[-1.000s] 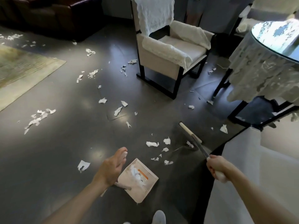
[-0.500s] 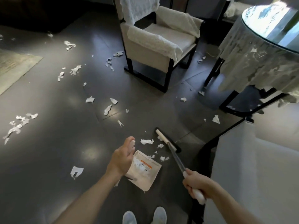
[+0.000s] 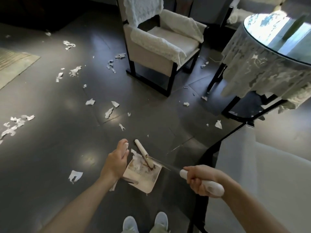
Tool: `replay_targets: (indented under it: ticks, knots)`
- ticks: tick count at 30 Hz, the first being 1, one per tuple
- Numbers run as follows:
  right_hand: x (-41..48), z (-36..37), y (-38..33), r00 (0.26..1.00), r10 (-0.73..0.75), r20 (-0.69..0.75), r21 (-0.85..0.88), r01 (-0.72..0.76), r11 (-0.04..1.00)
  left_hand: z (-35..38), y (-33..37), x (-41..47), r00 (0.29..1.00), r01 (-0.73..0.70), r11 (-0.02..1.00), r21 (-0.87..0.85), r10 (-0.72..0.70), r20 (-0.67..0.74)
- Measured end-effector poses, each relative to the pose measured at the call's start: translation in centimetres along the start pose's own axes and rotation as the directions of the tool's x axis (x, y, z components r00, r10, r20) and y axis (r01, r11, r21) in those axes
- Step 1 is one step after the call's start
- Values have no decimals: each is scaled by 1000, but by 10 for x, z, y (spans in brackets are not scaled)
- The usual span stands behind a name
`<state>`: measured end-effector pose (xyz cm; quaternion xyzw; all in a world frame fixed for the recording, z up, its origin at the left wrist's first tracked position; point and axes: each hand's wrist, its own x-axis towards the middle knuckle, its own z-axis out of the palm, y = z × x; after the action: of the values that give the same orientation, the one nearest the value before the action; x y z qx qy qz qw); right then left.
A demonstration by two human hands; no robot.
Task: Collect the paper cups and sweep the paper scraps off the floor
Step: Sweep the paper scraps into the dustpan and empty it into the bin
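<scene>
A beige dustpan (image 3: 143, 177) sits on the dark floor just ahead of my feet, holding white paper scraps (image 3: 136, 159). My left hand (image 3: 116, 161) grips the top of the dustpan's long handle. My right hand (image 3: 200, 179) grips the white handle of a broom whose head (image 3: 144, 153) lies across the pan's mouth on the scraps. More torn paper (image 3: 109, 112) is scattered over the floor, with one piece (image 3: 75, 176) left of the pan. No paper cups show.
A cream armchair (image 3: 161, 46) with a black frame stands ahead. A round glass table (image 3: 276, 52) with a lace cloth is at the right, a white seat (image 3: 262, 169) near my right arm, a rug (image 3: 11, 64) at far left. My shoes (image 3: 144, 221) are below.
The broom head swept leftward from the open floor into the dustpan, pushing the nearby scraps in with it. My view moved forward and tilted down; my left hand stayed on the dustpan handle.
</scene>
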<state>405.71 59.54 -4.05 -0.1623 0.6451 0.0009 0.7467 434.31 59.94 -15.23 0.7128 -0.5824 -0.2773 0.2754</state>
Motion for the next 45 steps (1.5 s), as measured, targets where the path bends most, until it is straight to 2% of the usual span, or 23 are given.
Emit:
replay_targets:
  ticks: [6,8,9,11,15,17,20,23,26,28,30,32,38,42,45]
  knots:
    - [25,25,-39,995,-86,-49,-219,74,973,-32,-23,-33,995,74,997,-14,-74,-66]
    - [38,35,-57,989,-130,-78,-358,94,929,-41,-34,-44,991,97,995,-4,-97,-88]
    - [46,41,-65,982,-172,-85,-491,108,864,-44,-41,-48,989,114,993,-4,-114,-99]
    - [65,52,-75,955,-286,-79,-727,142,672,-51,-52,-54,981,157,987,-31,-160,-111]
    - [108,70,-79,935,-342,-96,-860,95,501,-63,-68,-50,973,182,983,-37,-186,-135]
    - [123,83,-70,937,-336,-98,-887,71,456,-70,-75,-42,968,184,983,-9,-183,-173]
    - [130,109,-46,965,-248,-86,-869,49,492,-75,-78,-29,961,204,979,1,-200,-190]
    - [116,133,-24,987,-151,-49,-866,34,500,-75,-74,-17,968,162,987,-6,-160,-194]
    - [91,148,-28,997,-74,10,-859,47,511,-75,-72,-4,963,157,988,-6,-155,-222]
    - [72,150,-43,998,-62,16,-826,48,561,-78,-74,-1,950,183,983,-17,-181,-254]
    - [54,150,-60,998,-58,36,-744,66,664,-86,-79,-4,946,186,982,-32,-187,-263]
    - [38,152,-75,995,-66,71,-676,97,731,-101,-89,-5,945,184,982,-36,-187,-268]
    - [22,195,-122,972,-176,158,-633,236,737,-166,-112,20,918,156,987,-50,-163,-362]
    - [35,227,-165,940,-283,189,-577,340,743,-209,-122,57,895,96,985,-140,-147,-421]
    - [55,245,-208,904,-383,191,-578,419,701,-240,-130,95,863,78,992,-95,-114,-492]
